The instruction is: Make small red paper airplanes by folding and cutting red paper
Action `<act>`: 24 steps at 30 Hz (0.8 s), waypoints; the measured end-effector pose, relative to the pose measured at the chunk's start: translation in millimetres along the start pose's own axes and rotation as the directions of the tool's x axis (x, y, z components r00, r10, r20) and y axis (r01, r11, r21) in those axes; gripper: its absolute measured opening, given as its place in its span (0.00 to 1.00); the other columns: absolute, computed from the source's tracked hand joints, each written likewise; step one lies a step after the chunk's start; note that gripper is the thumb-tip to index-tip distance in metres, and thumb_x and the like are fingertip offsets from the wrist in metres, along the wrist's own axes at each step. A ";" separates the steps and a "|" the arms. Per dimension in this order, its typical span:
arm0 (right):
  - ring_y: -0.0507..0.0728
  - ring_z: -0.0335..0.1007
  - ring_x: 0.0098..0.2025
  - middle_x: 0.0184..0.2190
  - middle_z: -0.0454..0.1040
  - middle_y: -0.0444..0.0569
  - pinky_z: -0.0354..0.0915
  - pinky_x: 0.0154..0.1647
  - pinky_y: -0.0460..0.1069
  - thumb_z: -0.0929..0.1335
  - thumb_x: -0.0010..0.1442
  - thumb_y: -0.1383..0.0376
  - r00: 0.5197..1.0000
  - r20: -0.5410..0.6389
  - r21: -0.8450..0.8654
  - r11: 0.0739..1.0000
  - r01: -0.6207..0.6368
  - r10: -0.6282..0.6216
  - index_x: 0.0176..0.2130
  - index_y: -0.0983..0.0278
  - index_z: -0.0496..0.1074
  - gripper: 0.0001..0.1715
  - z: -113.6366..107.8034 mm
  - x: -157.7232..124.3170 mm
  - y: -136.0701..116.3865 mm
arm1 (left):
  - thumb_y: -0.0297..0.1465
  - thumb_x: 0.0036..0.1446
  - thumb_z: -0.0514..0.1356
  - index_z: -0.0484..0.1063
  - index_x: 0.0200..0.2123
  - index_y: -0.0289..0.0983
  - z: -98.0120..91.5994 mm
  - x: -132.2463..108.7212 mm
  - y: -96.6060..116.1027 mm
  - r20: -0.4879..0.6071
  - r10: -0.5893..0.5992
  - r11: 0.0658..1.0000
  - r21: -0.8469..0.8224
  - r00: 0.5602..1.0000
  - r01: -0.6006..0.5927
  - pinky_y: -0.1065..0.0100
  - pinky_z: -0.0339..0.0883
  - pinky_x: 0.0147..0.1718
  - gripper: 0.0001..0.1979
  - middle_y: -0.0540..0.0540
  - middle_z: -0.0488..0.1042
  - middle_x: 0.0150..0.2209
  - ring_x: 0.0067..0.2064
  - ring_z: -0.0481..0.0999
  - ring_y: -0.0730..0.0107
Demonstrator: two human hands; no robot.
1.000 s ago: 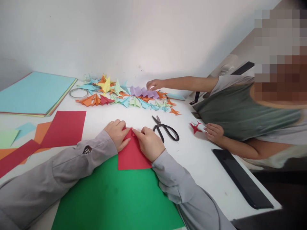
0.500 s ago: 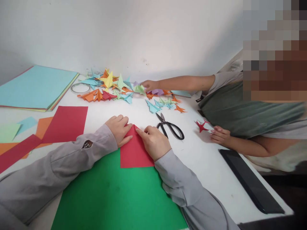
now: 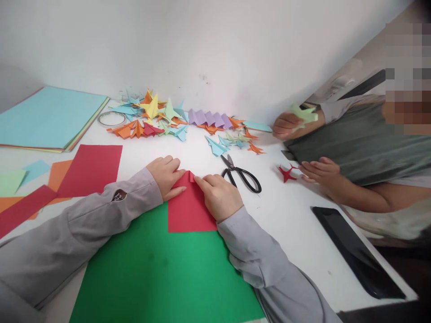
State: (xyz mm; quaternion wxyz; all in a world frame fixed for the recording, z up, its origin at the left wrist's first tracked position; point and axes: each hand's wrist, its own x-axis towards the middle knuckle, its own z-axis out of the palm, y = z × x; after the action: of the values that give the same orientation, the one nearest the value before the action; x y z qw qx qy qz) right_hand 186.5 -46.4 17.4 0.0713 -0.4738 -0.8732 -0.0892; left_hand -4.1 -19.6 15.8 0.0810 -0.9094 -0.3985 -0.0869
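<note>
A sheet of red paper lies in front of me with a small fold at its top edge. My left hand is closed on its upper left side, the thumb lying across the sheet and the fingertips at the top edge. From the right, my right hand grips the paper at the fold, index finger pressed on the small flap and the other fingers curled. The red paper overlaps a large green sheet. Just past my right hand lie black-handled scissors, blades apart.
Folded paper shapes pile up by the wall, near a tape roll. Stacked coloured sheets and red pieces lie left. At right, a co-worker's hands are near a red paper star and a black phone.
The co-worker's far hand has drawn back from the pile with a light green folded piece, uncovering a purple pleated strip. My hands stay at the red paper's top edge; the view has shifted slightly.
</note>
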 end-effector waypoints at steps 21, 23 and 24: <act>0.54 0.72 0.28 0.27 0.77 0.48 0.69 0.31 0.50 0.70 0.44 0.61 0.768 0.089 0.989 0.033 -0.143 0.634 0.29 0.65 0.74 0.11 5.4 10.5 -8.3 | 0.27 0.33 0.67 0.72 0.32 0.31 -16.5 9.0 10.9 0.439 -0.313 -0.553 -0.805 0.842 0.214 0.68 0.69 0.23 0.17 0.46 0.75 0.25 0.24 0.74 0.69; 0.54 0.71 0.27 0.25 0.77 0.47 0.68 0.29 0.49 0.71 0.43 0.60 0.792 0.105 0.990 0.014 -0.142 0.602 0.29 0.65 0.74 0.11 3.6 9.5 -11.2 | 0.31 0.34 0.69 0.71 0.30 0.31 -10.9 8.2 13.2 0.385 -0.318 -0.491 -0.849 0.866 0.197 0.69 0.68 0.20 0.18 0.48 0.74 0.23 0.21 0.73 0.72; 0.54 0.71 0.26 0.24 0.76 0.47 0.68 0.28 0.49 0.71 0.43 0.60 0.802 0.115 0.990 -0.002 -0.141 0.587 0.29 0.64 0.74 0.12 2.5 9.0 -12.2 | 0.33 0.34 0.70 0.71 0.29 0.31 -9.0 7.8 14.0 0.366 -0.328 -0.461 -0.867 0.871 0.191 0.70 0.68 0.19 0.18 0.48 0.74 0.21 0.20 0.72 0.73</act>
State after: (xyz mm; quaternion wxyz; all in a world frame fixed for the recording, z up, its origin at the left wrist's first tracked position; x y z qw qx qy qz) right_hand 171.3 -45.1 15.7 0.5319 -0.4944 -0.5193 0.4505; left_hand 10.6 -25.3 25.1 -0.7062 -0.4330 -0.3599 -0.4291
